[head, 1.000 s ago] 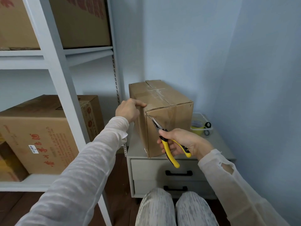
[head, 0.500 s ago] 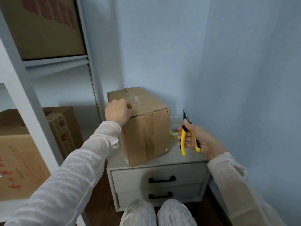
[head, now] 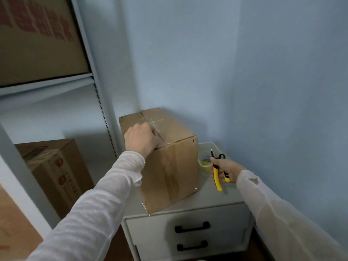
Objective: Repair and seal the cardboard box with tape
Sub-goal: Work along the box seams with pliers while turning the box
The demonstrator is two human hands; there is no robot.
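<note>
A brown cardboard box (head: 173,166) stands upright on a white drawer cabinet (head: 212,194), with clear tape across its top flaps. My left hand (head: 141,139) rests on the box's top near its front left corner, fingers curled on the taped seam. To the right of the box, my right hand (head: 225,170) holds yellow-handled pliers (head: 217,176), their dark tip pointing up and away. Just behind that hand a roll of tape with a yellow core (head: 205,162) lies in a small white tray (head: 209,145); a black scissor handle (head: 222,156) shows there too.
The cabinet has two drawers with black handles (head: 192,227). A white metal shelving unit (head: 105,110) stands at the left, with large printed cardboard boxes (head: 56,174) on its shelves. Blue walls close in behind and to the right.
My right hand has pulled the pliers away from the box's front corner and moved right and back, toward the tray. My left hand slid a little further onto the top. The camera turned.
</note>
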